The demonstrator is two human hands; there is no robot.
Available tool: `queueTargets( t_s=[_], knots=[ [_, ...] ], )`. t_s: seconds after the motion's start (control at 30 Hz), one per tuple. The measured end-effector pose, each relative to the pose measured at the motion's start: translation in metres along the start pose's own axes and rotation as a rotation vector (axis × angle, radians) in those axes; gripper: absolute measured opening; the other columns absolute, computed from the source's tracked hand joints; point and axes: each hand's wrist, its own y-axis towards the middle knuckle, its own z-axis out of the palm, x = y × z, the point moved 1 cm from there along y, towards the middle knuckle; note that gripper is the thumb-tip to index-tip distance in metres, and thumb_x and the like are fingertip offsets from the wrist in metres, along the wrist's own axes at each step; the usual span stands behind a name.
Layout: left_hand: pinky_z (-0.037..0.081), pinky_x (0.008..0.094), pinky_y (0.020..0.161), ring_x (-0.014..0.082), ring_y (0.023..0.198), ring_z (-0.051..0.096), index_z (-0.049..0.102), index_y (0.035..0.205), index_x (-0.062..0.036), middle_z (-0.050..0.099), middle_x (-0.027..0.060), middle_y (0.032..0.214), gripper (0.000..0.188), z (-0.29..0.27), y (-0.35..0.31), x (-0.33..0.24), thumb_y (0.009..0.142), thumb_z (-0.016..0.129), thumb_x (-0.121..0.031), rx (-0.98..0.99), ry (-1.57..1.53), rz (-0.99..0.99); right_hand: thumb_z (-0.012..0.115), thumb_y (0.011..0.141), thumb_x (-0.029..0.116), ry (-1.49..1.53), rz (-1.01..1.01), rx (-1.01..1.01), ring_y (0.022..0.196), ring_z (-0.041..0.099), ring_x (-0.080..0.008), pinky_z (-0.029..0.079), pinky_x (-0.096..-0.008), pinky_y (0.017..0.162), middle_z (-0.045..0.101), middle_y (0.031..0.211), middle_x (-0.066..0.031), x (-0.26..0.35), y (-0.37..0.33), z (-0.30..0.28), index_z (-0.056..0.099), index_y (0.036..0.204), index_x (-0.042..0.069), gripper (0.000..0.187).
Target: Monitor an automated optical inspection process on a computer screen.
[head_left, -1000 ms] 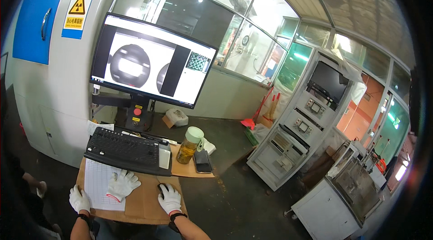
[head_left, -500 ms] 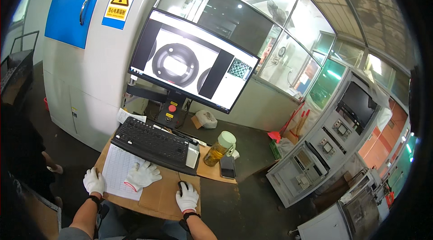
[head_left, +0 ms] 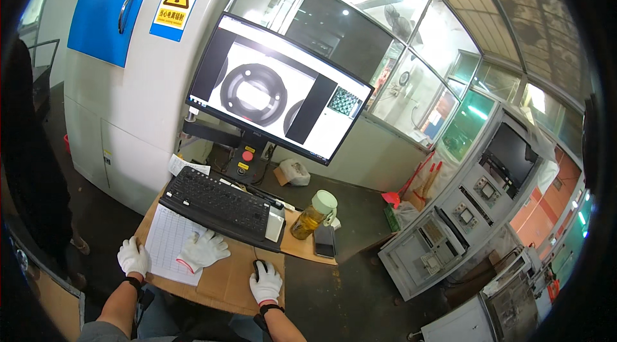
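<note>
My right hand, in a white knit glove, rests on a black computer mouse on the brown desk top. My left hand, also gloved, lies at the desk's left edge beside a printed paper form. A loose white glove lies on the form, just in front of the black keyboard. Above the keyboard a large monitor shows a grey ring-shaped part.
A bottle of yellow liquid with a pale lid and a dark phone stand right of the keyboard. A red button box sits under the monitor. A white cabinet with a blue door stands behind. Grey control consoles stand at right.
The view has swung so the desk and monitor sit more to the right and closer. My right hand now covers the mouse; my left hand stays at the desk edge.
</note>
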Motion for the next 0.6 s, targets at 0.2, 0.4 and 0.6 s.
queueTargets(
  t_s=[0.2, 0.4, 0.6],
  knots=[
    [0.052, 0.0488, 0.088, 0.0354, 0.1, 0.065, 0.066, 0.122, -0.0109, 0.066, 0.0151, 0.11, 0.034, 0.0032, 0.0004, 0.0023, 0.092, 0.066, -0.026, -0.013, -0.001, 0.005, 0.069, 0.086, 0.034, -0.008, 0.006, 0.016, 0.111, 0.063, -0.0419, 0.051, -0.0553, 0.096, 0.061, 0.138, -0.0135, 0.0025, 0.0003, -0.0034, 0.065, 0.134, 0.025, 0.049],
    [0.052, 0.049, 0.087, 0.0358, 0.1, 0.066, 0.066, 0.123, -0.0108, 0.066, 0.0153, 0.11, 0.034, 0.0023, 0.0017, 0.0013, 0.092, 0.066, -0.026, 0.0, 0.006, 0.003, 0.069, 0.085, 0.031, -0.033, -0.043, -0.07, 0.104, 0.066, -0.0401, 0.055, -0.0549, 0.088, 0.063, 0.133, -0.0128, 0.0022, 0.0013, -0.0033, 0.066, 0.131, 0.025, 0.047],
    [0.053, 0.0497, 0.086, 0.0363, 0.098, 0.066, 0.066, 0.122, -0.0105, 0.066, 0.0159, 0.109, 0.034, 0.0038, 0.0022, 0.0033, 0.092, 0.065, -0.027, -0.004, 0.014, 0.006, 0.068, 0.087, 0.032, -0.018, -0.027, -0.05, 0.106, 0.065, -0.0402, 0.054, -0.0552, 0.09, 0.062, 0.136, -0.0123, 0.0009, 0.0004, 0.0004, 0.065, 0.133, 0.026, 0.047]
  ],
)
